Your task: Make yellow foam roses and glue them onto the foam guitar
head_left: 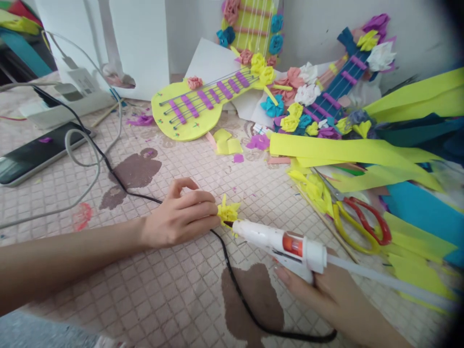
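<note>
Right fingers are gripping a glue gun at 1 unattached yellow flower, which left fingers are apparently pinching; the yellow guitar is already carrying purple strips.

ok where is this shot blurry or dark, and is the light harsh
Head view: the glue stick blurs toward the right edge; head view: black shading in the right-hand corners; head view: light looks soft, no hard shadows; head view: yellow guitar comparatively clear.

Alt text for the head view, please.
Right hand holds a white glue gun, tip at a small yellow paper flower the left hand touches. Scissors lie to the right; a yellow guitar cutout sits beyond.
</note>
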The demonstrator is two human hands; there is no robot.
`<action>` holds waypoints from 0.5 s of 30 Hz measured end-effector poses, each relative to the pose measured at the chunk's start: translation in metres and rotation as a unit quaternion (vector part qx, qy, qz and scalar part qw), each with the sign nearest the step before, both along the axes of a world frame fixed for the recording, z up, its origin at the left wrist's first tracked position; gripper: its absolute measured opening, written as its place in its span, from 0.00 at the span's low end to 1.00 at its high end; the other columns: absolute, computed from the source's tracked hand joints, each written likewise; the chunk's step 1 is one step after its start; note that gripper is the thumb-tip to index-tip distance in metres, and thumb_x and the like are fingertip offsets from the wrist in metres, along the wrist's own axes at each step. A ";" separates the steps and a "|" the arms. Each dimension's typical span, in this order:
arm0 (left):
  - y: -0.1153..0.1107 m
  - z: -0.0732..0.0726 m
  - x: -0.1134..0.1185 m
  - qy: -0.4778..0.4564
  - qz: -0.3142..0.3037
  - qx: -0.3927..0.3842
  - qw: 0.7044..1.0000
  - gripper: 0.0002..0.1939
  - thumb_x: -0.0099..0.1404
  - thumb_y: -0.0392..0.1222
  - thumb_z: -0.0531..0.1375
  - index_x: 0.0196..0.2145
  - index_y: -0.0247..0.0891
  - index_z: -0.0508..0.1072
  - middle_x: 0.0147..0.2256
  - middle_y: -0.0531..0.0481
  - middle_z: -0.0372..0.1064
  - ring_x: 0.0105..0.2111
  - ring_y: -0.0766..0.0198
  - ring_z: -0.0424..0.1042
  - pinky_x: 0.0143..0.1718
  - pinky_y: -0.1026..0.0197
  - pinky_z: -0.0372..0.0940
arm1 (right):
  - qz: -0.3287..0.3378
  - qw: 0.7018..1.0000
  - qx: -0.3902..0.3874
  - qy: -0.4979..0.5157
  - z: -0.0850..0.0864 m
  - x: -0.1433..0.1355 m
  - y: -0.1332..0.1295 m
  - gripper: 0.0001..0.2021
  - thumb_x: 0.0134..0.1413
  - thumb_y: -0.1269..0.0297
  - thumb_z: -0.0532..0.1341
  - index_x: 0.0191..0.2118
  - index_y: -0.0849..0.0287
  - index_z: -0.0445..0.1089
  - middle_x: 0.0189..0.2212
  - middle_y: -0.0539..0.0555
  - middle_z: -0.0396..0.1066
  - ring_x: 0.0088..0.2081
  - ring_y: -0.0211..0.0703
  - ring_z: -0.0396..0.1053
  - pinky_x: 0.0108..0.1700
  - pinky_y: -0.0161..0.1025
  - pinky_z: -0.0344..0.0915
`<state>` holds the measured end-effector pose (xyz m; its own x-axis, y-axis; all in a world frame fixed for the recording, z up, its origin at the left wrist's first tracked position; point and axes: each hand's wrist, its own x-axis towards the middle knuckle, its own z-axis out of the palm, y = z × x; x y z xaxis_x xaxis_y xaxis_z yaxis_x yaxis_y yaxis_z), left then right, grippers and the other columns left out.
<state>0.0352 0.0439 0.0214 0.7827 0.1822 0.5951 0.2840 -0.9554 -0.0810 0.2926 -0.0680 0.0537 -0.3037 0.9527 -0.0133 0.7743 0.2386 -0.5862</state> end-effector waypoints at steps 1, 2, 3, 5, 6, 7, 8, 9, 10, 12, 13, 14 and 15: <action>0.000 0.000 0.000 0.000 -0.001 0.003 1.000 0.09 0.69 0.32 0.50 0.35 0.40 0.68 0.31 0.55 0.74 0.38 0.66 0.71 0.43 0.55 0.54 | 0.003 1.000 -0.003 -0.004 0.000 0.000 0.000 0.06 0.55 0.60 0.55 0.30 0.53 0.65 0.21 0.49 0.68 0.22 0.40 0.67 0.21 0.35 0.64; 0.001 0.000 0.000 -0.001 -0.004 0.007 1.000 0.09 0.69 0.32 0.50 0.35 0.40 0.68 0.31 0.56 0.74 0.38 0.66 0.71 0.43 0.55 0.54 | 0.004 1.000 -0.007 -0.009 0.000 0.000 0.000 0.06 0.55 0.60 0.55 0.32 0.53 0.66 0.21 0.49 0.68 0.23 0.40 0.67 0.22 0.35 0.65; 0.001 0.000 0.000 -0.003 -0.005 0.011 1.000 0.09 0.69 0.32 0.50 0.35 0.40 0.68 0.31 0.56 0.74 0.38 0.66 0.71 0.43 0.55 0.54 | 0.003 1.000 -0.008 -0.013 0.000 0.000 0.000 0.06 0.56 0.60 0.54 0.33 0.53 0.66 0.22 0.49 0.68 0.24 0.40 0.67 0.22 0.34 0.65; 0.001 -0.001 0.000 -0.006 -0.004 0.015 1.000 0.09 0.69 0.32 0.50 0.35 0.40 0.68 0.31 0.56 0.74 0.38 0.67 0.71 0.43 0.55 0.55 | -0.001 1.000 -0.005 -0.019 -0.001 0.000 0.000 0.06 0.56 0.60 0.54 0.34 0.54 0.66 0.24 0.49 0.70 0.25 0.39 0.68 0.23 0.34 0.65; 0.001 -0.002 0.000 -0.006 -0.003 0.015 1.000 0.09 0.69 0.32 0.50 0.35 0.40 0.68 0.31 0.56 0.74 0.38 0.67 0.71 0.43 0.55 0.55 | -0.001 1.000 -0.004 -0.021 -0.001 0.000 0.000 0.06 0.56 0.60 0.54 0.34 0.54 0.66 0.25 0.50 0.70 0.25 0.39 0.68 0.23 0.34 0.65; 0.001 -0.002 0.000 -0.005 -0.002 0.014 1.000 0.09 0.69 0.32 0.50 0.35 0.40 0.68 0.31 0.56 0.74 0.38 0.67 0.71 0.43 0.55 0.55 | 0.000 1.000 -0.004 -0.022 -0.002 0.000 0.000 0.06 0.56 0.60 0.55 0.34 0.54 0.66 0.25 0.50 0.70 0.25 0.39 0.68 0.23 0.34 0.66; 0.000 -0.002 0.000 -0.003 -0.002 0.014 1.000 0.10 0.69 0.32 0.50 0.35 0.40 0.68 0.31 0.56 0.74 0.38 0.66 0.71 0.43 0.55 0.55 | 0.001 1.000 -0.006 -0.024 -0.002 0.000 0.000 0.06 0.56 0.60 0.55 0.34 0.54 0.66 0.25 0.50 0.71 0.25 0.39 0.68 0.23 0.34 0.66; 0.000 -0.002 0.000 0.000 -0.002 0.013 1.000 0.10 0.69 0.32 0.49 0.36 0.40 0.68 0.31 0.55 0.74 0.39 0.66 0.71 0.43 0.55 0.55 | 0.000 1.000 -0.009 -0.025 -0.002 0.000 0.001 0.06 0.56 0.60 0.55 0.33 0.54 0.66 0.25 0.50 0.71 0.25 0.39 0.69 0.23 0.34 0.66; 0.000 -0.002 0.000 0.000 -0.003 0.013 1.000 0.10 0.69 0.32 0.50 0.36 0.40 0.69 0.31 0.55 0.74 0.39 0.66 0.71 0.43 0.55 0.55 | -0.001 1.000 -0.013 -0.025 -0.002 0.000 0.001 0.06 0.56 0.59 0.55 0.32 0.54 0.65 0.25 0.50 0.71 0.25 0.39 0.69 0.23 0.34 0.66; -0.001 -0.002 0.000 0.001 -0.007 0.011 1.000 0.09 0.69 0.32 0.50 0.36 0.39 0.69 0.32 0.54 0.74 0.39 0.66 0.70 0.43 0.54 0.55 | 0.000 0.999 -0.026 -0.024 -0.002 -0.001 0.001 0.07 0.56 0.59 0.54 0.30 0.54 0.64 0.26 0.50 0.72 0.25 0.39 0.69 0.22 0.34 0.65; -0.001 -0.002 0.000 0.000 -0.009 0.009 1.000 0.09 0.68 0.32 0.50 0.36 0.39 0.69 0.32 0.54 0.74 0.39 0.65 0.70 0.44 0.54 0.55 | 0.000 0.999 -0.030 -0.024 -0.002 -0.001 0.001 0.07 0.56 0.59 0.54 0.30 0.53 0.64 0.26 0.50 0.72 0.25 0.39 0.69 0.22 0.34 0.65; -0.001 -0.002 0.000 0.000 -0.010 0.005 1.000 0.09 0.68 0.31 0.50 0.35 0.39 0.69 0.32 0.54 0.73 0.39 0.65 0.70 0.44 0.54 0.55 | 0.001 0.999 -0.031 -0.024 -0.002 -0.001 0.001 0.07 0.56 0.59 0.54 0.30 0.53 0.64 0.26 0.50 0.72 0.25 0.39 0.69 0.22 0.34 0.65; -0.001 -0.002 0.000 0.000 -0.011 0.001 1.000 0.09 0.68 0.31 0.51 0.35 0.38 0.69 0.32 0.54 0.73 0.39 0.65 0.70 0.44 0.54 0.55 | 0.001 0.999 -0.028 -0.024 -0.002 -0.001 0.001 0.07 0.56 0.59 0.54 0.30 0.53 0.64 0.26 0.50 0.72 0.25 0.39 0.69 0.22 0.34 0.65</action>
<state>0.0354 0.0429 0.0195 0.7869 0.1635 0.5951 0.2621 -0.9615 -0.0824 0.2916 -0.0666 0.0516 -0.3033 0.9495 -0.0805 0.8012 0.2084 -0.5609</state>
